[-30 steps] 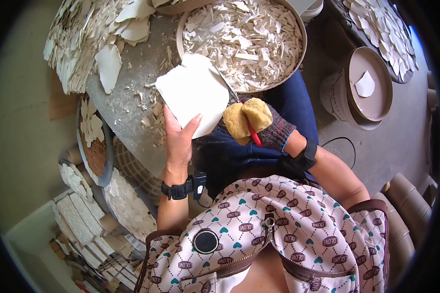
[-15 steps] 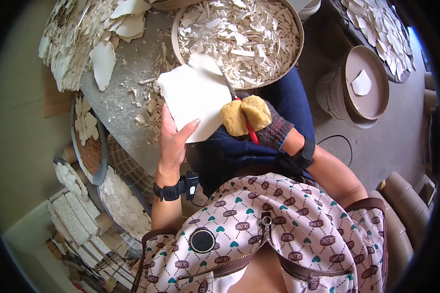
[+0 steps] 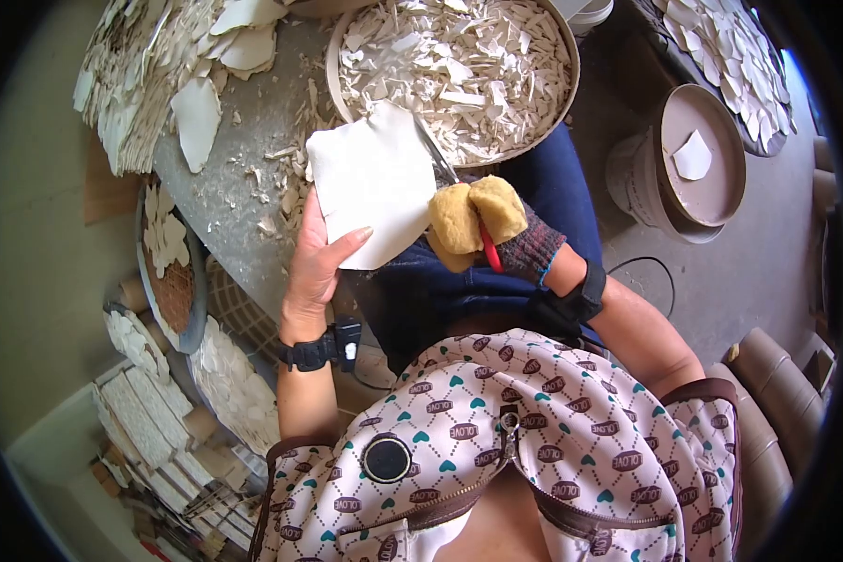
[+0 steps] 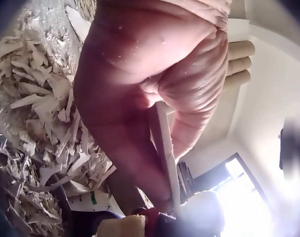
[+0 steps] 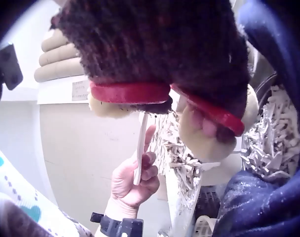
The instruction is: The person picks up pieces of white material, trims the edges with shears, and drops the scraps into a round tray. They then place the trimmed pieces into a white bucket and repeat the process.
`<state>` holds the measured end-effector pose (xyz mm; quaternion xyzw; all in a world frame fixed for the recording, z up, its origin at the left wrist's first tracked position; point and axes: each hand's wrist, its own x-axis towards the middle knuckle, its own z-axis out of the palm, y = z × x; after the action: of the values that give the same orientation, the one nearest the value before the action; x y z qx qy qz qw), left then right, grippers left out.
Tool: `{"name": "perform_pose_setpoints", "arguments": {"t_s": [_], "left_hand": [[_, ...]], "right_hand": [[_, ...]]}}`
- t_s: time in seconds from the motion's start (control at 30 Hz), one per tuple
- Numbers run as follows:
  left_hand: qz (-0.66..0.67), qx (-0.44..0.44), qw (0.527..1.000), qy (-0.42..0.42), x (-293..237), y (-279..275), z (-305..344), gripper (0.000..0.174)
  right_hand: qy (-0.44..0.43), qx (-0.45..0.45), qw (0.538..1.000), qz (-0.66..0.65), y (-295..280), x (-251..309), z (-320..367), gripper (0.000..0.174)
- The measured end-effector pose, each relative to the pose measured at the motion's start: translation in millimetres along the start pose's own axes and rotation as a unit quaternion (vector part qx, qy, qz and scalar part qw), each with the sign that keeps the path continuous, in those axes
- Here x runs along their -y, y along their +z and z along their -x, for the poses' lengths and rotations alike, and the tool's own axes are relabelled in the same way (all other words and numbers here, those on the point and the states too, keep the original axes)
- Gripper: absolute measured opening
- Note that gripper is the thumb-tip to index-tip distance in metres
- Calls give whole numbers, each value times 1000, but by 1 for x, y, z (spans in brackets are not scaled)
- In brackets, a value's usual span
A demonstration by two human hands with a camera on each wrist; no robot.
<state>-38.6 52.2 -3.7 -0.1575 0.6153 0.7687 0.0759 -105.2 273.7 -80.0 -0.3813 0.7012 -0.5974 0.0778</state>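
The left hand (image 3: 314, 267) pinched the white sheet (image 3: 375, 187) at its near edge. The thumb lay across the upper face and the fingers were tucked out of sight underneath. In the right wrist view the sheet showed edge-on, clamped between thumb and fingers. It hung in the air beside the grey bench (image 3: 244, 159), just in front of the basin of offcuts (image 3: 459, 66). Its right edge met the scissors (image 3: 486, 248), gripped by the gloved right hand (image 3: 515, 239) with fingers curled through red loops padded with yellow foam. Sheet and padding hid most of the blades, so their gap could not be told.
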Motion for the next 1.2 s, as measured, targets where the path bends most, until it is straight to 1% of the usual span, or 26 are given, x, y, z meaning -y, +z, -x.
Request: {"name": "perform_pose_setpoints", "arguments": {"t_s": [0.1,0.17,0.23,0.27,0.3,0.33,0.4,0.43,0.5,0.57,0.63,0.7,0.77,0.87,0.93,0.97,1.07,1.17,1.2], "left_hand": [[-28,43,998,-23,-8,-5,-1,76],[-37,56,997,-43,-15,-6,-2,76],[-28,2,999,-32,-19,-6,-3,76],[-25,-24,999,-25,-21,-7,-4,76],[-19,-79,996,27,-15,-11,-5,69],[-4,-117,991,59,-9,-14,-9,66],[26,-197,973,119,0,-17,-16,61],[35,-200,972,122,0,-12,-18,57],[7,-198,974,112,-3,-3,-20,58],[-7,-195,975,105,-4,0,-21,60],[-8,-185,977,103,-6,0,-24,61],[-13,-189,976,112,-6,1,-26,61],[-10,-183,977,111,-8,3,-26,61],[-3,-155,983,94,-12,6,-23,61],[-4,-129,988,90,-8,3,-23,61],[-2,-126,988,86,-8,1,-23,62],[4,-123,990,73,-7,-1,-21,63],[10,-121,990,69,-8,1,-20,63],[11,-114,991,71,-8,-1,-20,63]], "right_hand": [[79,10,979,-186,5,-3,8,24],[106,29,977,-183,-5,4,5,23],[105,47,978,-175,-11,3,5,22],[90,55,980,-169,-11,-3,8,22],[115,58,972,-197,-14,-5,10,22],[139,59,963,-223,-16,-6,11,22],[263,55,901,-341,-17,-2,19,20],[256,38,905,-339,-15,-2,21,17],[174,47,963,-200,-17,-5,19,18],[157,72,977,-127,-22,-1,17,18],[205,113,965,-122,-30,6,13,20],[227,80,941,-238,-28,3,15,19],[250,41,903,-347,-20,-1,17,18],[257,-1,852,-456,-14,0,15,22],[219,24,916,-334,-18,5,11,21],[198,36,941,-271,-19,6,9,21],[259,46,913,-311,-20,2,12,21],[284,-6,820,-496,-12,1,16,20],[219,5,899,-379,-12,-3,15,19]]}}
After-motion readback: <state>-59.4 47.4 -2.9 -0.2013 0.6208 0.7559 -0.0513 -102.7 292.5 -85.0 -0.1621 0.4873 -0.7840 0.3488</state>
